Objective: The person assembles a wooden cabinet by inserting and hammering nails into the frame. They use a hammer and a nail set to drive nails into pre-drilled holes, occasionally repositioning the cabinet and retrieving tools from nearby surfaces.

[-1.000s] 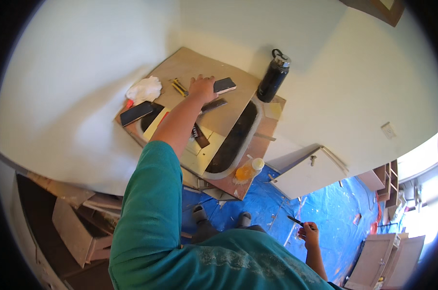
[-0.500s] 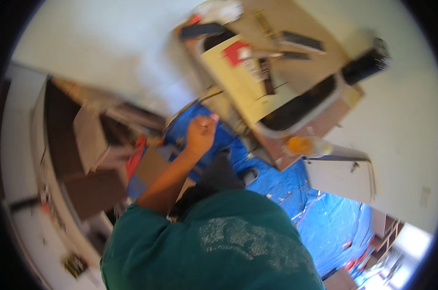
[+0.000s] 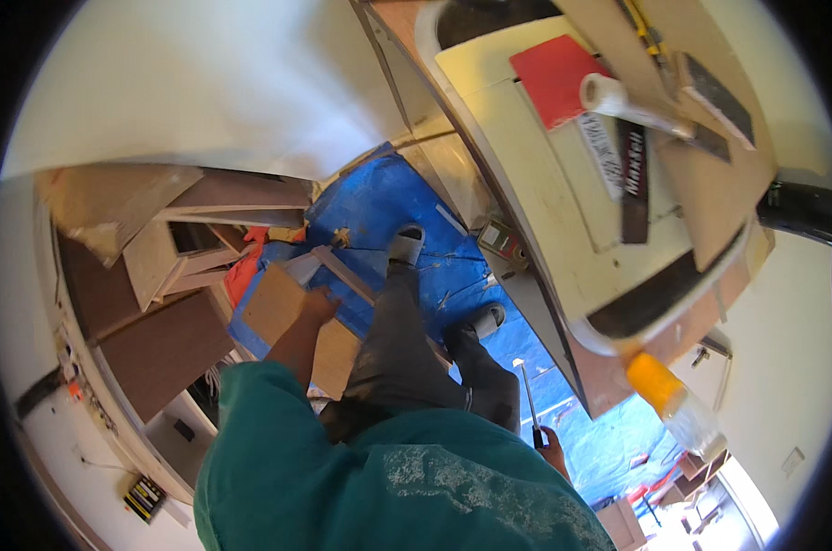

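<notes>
My left hand (image 3: 316,306) is low on the left, over a brown board (image 3: 273,298). Its fingers seem partly stretched out beside a narrow wooden strip (image 3: 344,274), and whether they touch it cannot be made out. At the lower right, beside my leg, my right hand (image 3: 554,452) is closed round the dark handle of a screwdriver (image 3: 529,404). The long thin metal shaft points up and away from me. My body hides most of the right arm.
A table (image 3: 604,390) at the right carries a cream panel (image 3: 535,174), red sandpaper (image 3: 555,78), a white roll (image 3: 609,95), a dark box (image 3: 633,184) and an orange-capped bottle (image 3: 668,395). Blue sheeting (image 3: 361,202) covers the floor. Wooden cabinet parts (image 3: 172,248) stand left.
My left hand has dropped from near the table edge to the boards at the left, its fingers loosening. My right hand with the screwdriver has come into view. The view has shifted.
</notes>
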{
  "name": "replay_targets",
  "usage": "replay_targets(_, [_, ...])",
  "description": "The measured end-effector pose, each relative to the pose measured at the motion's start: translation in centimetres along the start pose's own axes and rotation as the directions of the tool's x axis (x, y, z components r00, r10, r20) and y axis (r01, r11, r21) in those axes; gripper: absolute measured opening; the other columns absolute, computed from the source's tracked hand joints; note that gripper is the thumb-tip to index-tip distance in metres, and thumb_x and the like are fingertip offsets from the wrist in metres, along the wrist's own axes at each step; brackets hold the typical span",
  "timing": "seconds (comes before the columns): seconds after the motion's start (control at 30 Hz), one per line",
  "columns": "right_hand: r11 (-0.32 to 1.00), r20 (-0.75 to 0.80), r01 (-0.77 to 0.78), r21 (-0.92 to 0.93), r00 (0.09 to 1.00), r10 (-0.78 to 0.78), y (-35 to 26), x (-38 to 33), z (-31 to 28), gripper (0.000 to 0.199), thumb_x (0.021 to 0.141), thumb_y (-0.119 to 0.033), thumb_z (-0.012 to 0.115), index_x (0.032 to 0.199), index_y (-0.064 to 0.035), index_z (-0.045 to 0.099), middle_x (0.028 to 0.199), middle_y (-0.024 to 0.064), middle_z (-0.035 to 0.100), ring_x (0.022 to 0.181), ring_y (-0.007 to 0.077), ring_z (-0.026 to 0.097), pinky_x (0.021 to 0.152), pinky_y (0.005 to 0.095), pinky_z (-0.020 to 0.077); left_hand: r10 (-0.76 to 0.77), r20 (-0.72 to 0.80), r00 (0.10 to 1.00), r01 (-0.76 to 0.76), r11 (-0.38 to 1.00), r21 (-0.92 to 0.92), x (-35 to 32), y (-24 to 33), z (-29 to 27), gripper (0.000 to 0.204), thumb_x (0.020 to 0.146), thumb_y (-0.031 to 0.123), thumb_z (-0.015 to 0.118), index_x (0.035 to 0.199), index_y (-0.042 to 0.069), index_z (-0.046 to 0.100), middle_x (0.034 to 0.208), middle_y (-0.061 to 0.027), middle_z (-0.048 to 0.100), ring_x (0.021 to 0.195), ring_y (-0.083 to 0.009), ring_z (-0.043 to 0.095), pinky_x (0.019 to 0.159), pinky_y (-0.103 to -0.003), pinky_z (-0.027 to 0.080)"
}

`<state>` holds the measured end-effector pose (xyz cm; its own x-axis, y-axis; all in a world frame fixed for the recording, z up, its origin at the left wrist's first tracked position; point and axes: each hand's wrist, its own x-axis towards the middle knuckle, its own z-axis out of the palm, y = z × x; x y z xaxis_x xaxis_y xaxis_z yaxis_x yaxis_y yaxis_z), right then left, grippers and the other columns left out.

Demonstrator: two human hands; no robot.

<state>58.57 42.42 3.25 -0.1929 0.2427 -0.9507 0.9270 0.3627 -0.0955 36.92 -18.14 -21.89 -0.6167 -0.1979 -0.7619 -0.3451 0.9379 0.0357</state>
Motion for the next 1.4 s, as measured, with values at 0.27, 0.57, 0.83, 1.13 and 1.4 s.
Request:
replay_targets(0.27, [0.975,-0.217,0.028,-0.22,0.973,-0.077,-1.8,3.9,12.1,0.049,0.091,-0.031,0.064,0.134,-0.0111,0.051,0.106,0.0244,0.07,0.098,0.0452,0.068,0.084,0.0533,0.0531,0.013,0.105,0.994,-0.052,0.92,0.389,10.7,-5.2,-1.2,0.049,0.093,0.047,0.056,0.119,0.006,0.068,0.124,-0.0162,0.062,0.117,-0.0353,0.059,0.105,-0.05,0.042])
replay_targets(0.57, [0.961,-0.458,0.184,-0.209,0.849,-0.262,-5.6,6.0,21.3,0.046,0.094,-0.021,0.061,0.137,-0.0083,0.049,0.103,0.0279,0.069,0.095,0.0478,0.067,0.08,0.0536,0.0539,0.537,0.112,0.836,-0.519,0.709,0.477,10.5,-8.4,-2.4,0.027,0.079,0.036,0.065,0.093,0.014,0.069,0.097,-0.0089,0.069,0.095,-0.0311,0.066,0.084,-0.048,0.047])
replay_targets(0.83, [0.941,-0.701,0.323,-0.101,0.649,-0.298,-7.6,7.4,28.2,0.041,0.092,-0.022,0.061,0.131,-0.0107,0.053,0.096,0.0211,0.067,0.089,0.0446,0.066,0.072,0.0526,0.053,0.687,-0.097,0.72,-0.589,0.68,0.438,16.8,-12.6,4.8,0.026,0.09,0.029,0.059,0.099,0.007,0.07,0.094,-0.0181,0.068,0.088,-0.036,0.065,0.081,-0.046,0.05])
replay_targets(1.13, [0.813,-0.818,0.575,0.095,0.511,-0.266,-3.5,4.6,32.1,0.039,0.095,-0.026,0.065,0.131,-0.013,0.057,0.083,0.0137,0.066,0.074,0.0315,0.068,0.064,0.0445,0.0522,0.775,-0.215,0.595,-0.652,0.621,0.434,18.2,-14.9,2.8,0.031,0.101,0.027,0.049,0.1,0.003,0.068,0.086,-0.02,0.066,0.079,-0.0394,0.063,0.076,-0.049,0.049])
replay_targets(1.4, [-0.193,-0.734,0.713,0.674,0.617,-0.284,-1.3,2.2,31.8,0.039,0.092,-0.012,0.064,0.129,-0.0039,0.054,0.074,0.0054,0.059,0.062,0.0171,0.06,0.057,0.0311,0.0492,0.708,-0.584,0.397,-0.915,0.36,-0.185,11.6,0.2,-8.6,0.025,0.1,0.019,0.057,0.1,-0.004,0.065,0.09,-0.0141,0.068,0.083,-0.024,0.063,0.077,-0.036,0.05])
